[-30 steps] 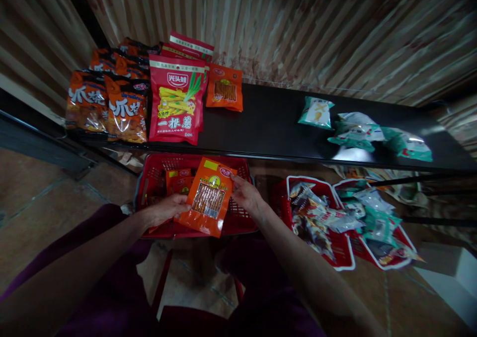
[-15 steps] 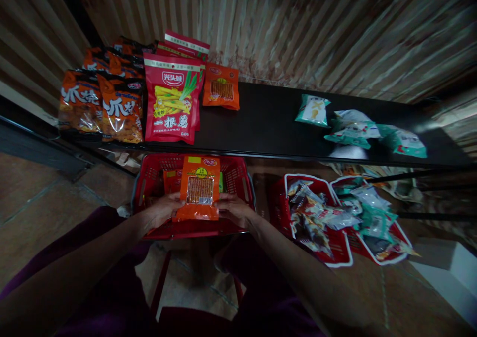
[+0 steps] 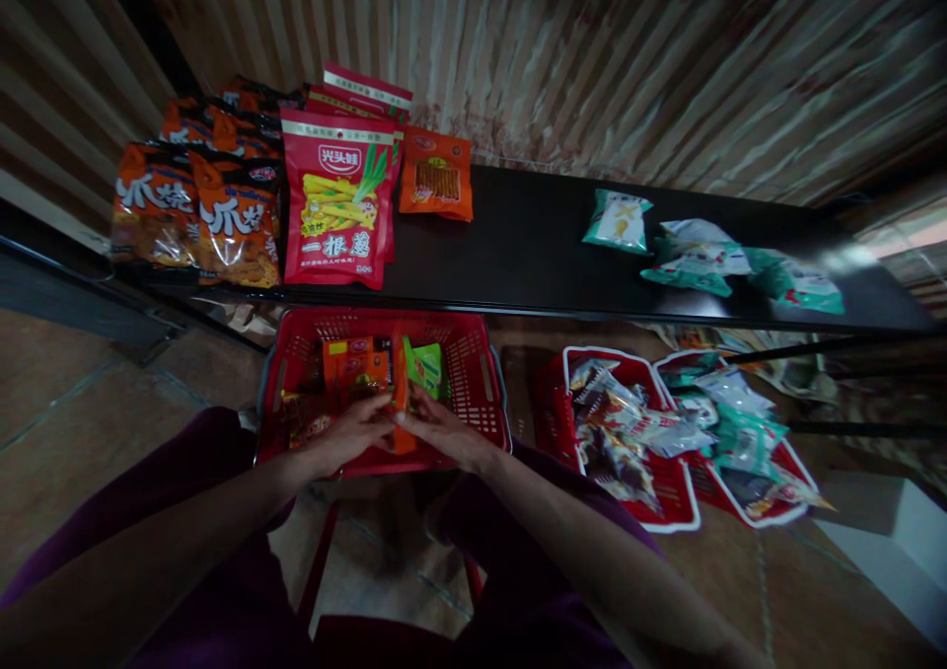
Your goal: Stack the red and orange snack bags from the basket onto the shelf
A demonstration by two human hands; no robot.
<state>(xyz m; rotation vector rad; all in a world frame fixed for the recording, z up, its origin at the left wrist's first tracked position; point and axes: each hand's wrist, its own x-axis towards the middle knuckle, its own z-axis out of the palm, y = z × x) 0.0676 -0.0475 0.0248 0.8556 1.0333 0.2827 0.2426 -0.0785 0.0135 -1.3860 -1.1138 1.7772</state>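
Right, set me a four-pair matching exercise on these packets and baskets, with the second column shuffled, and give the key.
Things
1. Held orange packet
2. Bright green packet
3. Large red packet
4. White-rimmed baskets

Place or state
A. On the shelf, front facing the camera
B. Edge-on between left hand and right hand
C. Right of the hands, holding packets
D. In the red basket, not held

Pairs: 1-B, 2-D, 3-A, 4-C
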